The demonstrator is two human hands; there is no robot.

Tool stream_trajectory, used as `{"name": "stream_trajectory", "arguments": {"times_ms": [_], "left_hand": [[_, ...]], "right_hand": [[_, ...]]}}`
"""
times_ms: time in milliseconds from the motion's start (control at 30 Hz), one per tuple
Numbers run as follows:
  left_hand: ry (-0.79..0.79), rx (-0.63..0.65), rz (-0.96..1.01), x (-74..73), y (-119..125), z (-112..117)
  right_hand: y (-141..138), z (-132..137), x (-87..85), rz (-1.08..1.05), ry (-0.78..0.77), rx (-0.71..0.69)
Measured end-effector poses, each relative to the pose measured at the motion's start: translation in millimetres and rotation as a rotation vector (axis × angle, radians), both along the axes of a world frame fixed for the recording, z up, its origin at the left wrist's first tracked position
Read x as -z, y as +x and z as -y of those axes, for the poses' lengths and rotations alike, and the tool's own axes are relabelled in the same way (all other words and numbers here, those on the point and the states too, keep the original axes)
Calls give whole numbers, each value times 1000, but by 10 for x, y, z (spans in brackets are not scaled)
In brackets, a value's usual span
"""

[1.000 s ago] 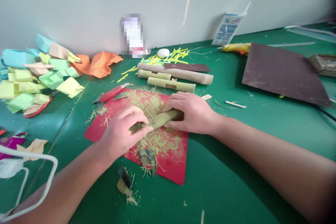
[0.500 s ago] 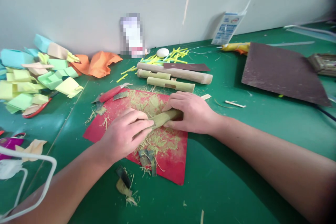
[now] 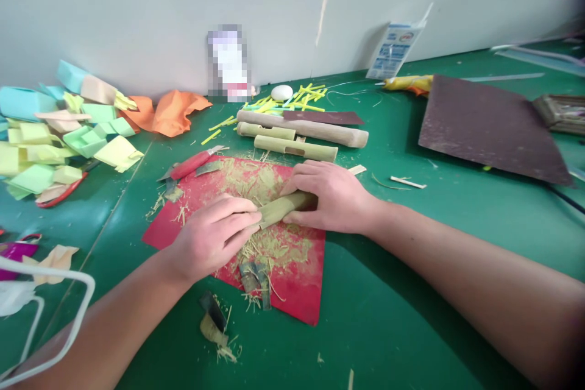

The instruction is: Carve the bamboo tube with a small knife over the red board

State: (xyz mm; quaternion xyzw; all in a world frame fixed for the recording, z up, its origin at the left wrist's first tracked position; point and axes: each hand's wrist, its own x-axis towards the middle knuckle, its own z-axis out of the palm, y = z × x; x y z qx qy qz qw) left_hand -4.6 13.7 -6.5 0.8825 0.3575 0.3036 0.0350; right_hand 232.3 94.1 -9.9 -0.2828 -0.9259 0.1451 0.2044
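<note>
A pale green bamboo tube (image 3: 280,210) lies slantwise between my hands, over a red sheet (image 3: 301,298) strewn with greenish dust and fine shavings. My right hand (image 3: 331,198) is closed round the tube's far right end, thumb on the near side. At the near left end, my left hand (image 3: 219,234) has its fingers wrapped over the tube; whether something thin lies beneath them is hidden. Dark curled strips (image 3: 256,280) rest on the sheet's near part. By the sheet's upper left edge lies a red-handled knife (image 3: 194,164).
Behind the sheet lie a cut bamboo piece (image 3: 297,148) and a long wooden rod (image 3: 320,129). Folded papers (image 3: 34,149) crowd the left. A brown sheet (image 3: 484,131) and a yellow tool (image 3: 406,83) lie at right. A white frame (image 3: 82,311) stands at lower left.
My left hand has slid slightly toward the lower left along the bamboo tube, baring more of its surface. My right hand keeps its hold. The view has shifted a little.
</note>
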Motion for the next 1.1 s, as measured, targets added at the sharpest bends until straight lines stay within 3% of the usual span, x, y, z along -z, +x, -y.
{"name": "stream_trajectory", "arguments": {"times_ms": [433, 1100], "left_hand": [[-29, 46, 50, 9, 102, -24], [-13, 13, 55, 30, 176, -32]], "right_hand": [[-3, -7, -2, -5, -13, -1], [-10, -24, -16, -3, -39, -17]]}}
